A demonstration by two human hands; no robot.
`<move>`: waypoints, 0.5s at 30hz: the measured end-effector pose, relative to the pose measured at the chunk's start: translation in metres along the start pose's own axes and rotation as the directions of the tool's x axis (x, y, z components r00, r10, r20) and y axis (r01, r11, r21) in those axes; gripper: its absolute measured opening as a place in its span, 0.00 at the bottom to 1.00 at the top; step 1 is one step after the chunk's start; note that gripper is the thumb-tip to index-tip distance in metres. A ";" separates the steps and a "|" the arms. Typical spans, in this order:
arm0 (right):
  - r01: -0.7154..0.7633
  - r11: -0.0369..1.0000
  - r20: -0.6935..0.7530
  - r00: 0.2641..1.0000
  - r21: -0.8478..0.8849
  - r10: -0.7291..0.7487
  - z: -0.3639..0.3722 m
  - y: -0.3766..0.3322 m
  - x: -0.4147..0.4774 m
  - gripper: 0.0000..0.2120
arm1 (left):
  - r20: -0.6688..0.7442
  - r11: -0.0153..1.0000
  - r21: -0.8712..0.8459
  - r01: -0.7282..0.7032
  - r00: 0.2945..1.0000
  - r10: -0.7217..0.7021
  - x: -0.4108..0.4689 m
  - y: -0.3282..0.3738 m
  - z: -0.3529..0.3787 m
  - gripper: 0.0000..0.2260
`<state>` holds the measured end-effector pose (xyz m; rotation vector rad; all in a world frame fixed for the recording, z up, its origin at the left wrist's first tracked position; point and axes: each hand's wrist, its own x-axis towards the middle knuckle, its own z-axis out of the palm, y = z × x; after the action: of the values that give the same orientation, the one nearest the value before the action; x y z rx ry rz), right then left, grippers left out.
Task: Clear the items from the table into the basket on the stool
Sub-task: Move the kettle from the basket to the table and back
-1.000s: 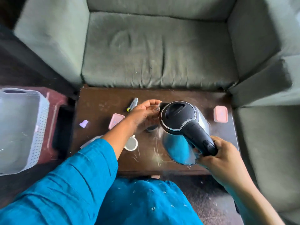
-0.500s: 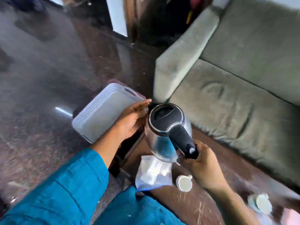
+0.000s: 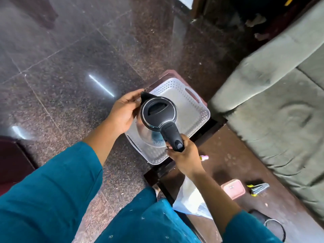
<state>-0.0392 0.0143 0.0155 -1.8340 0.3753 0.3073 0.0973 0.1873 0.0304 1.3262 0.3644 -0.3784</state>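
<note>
kettle: over the near-left part of the basket, upright, held by both hands; can't tell if its base touches the basket floor
kettle look: black lid closed, thin shiny ring round the lid, shiny metal body with a teal reflection, black handle toward the person, black spout pointing away and to the left
right hand: fingers wrapped tight round the lower end of the kettle handle, thumb side up, wrist over the table edge
left hand: spread wide, palm against the kettle's side, thumb straight and reaching to the spout; fingertips hidden behind the kettle body
basket: white plastic, perforated walls, slot handle on the far end, sits on the stool; nothing seen inside apart from the kettle over it
stool: reddish, only the far corner shows past the basket
table: dark brown wood, scratched, just beside the stool, between the person and the sofa
plastic bag: clear, white contents, on the near table edge under the right forearm
pink box: small, rounded, flat on the table
marker: grey with yellow ends, blurred, beside the pink box
small pink-white thing: on the table by the right hand, too small to tell
sofa: grey-green, along the far side of the table
floor: dark speckled polished stone, light streaks reflected
sleeves: teal fabric on both arms
</note>
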 end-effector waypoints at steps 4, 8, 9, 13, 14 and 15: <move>-0.062 0.998 0.047 0.997 -0.012 0.062 0.023 0.014 0.032 0.15 | -0.087 0.994 0.095 0.060 0.995 -0.052 0.020 -0.012 -0.014 0.17; -0.140 0.990 0.078 0.987 -0.022 0.141 0.038 0.029 0.046 0.17 | -0.124 0.975 0.193 0.107 0.989 -0.084 0.032 -0.026 -0.022 0.13; -0.149 0.989 0.080 0.985 -0.017 0.150 0.039 0.031 0.048 0.18 | -0.114 0.968 0.231 0.100 0.991 -0.075 0.034 -0.028 -0.023 0.12; -0.169 0.985 0.108 0.980 -0.019 0.170 0.040 0.035 0.050 0.18 | -0.120 0.916 0.396 0.073 0.992 -0.028 0.040 -0.032 -0.018 0.08; -0.167 0.985 0.114 0.979 -0.033 0.169 0.040 0.035 0.050 0.18 | -0.145 0.912 0.402 0.084 0.989 -0.027 0.040 -0.033 -0.015 0.08; -0.164 0.985 0.120 0.978 -0.054 0.169 0.040 0.035 0.050 0.18 | -0.167 0.904 0.416 0.099 0.985 -0.031 0.040 -0.034 -0.011 0.09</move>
<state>-0.0083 0.0385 -0.0464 -1.8192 0.4396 0.5468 0.1162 0.1890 -0.0197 1.7807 0.4776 -0.4251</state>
